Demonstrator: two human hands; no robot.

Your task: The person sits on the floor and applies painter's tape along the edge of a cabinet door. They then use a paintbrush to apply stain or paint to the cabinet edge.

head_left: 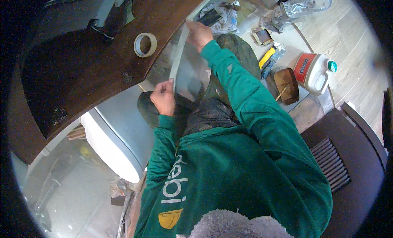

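A pale strip of masking tape (179, 54) is stretched between my two hands, running slantwise over my lap. My left hand (163, 99) pinches its near, lower end between thumb and fingers. At the far, upper end, my right hand (199, 35) closes on the strip near the brown wooden edge, its fingertips partly hidden. Below and beside the strip I see a translucent surface (194, 76), perhaps plastic sheeting; whether it is joined to the tape I cannot tell. Left of the strip, a roll of masking tape (152, 45) lies on the dark brown wooden panel (110, 70).
To my right stand a white jug with a red label (305, 70) and a brown-stained container (282, 84) with a stick in it. Near them lies a yellow-handled tool (267, 56). A dark slatted panel (348, 148) is at lower right, a white rounded object (112, 148) at left.
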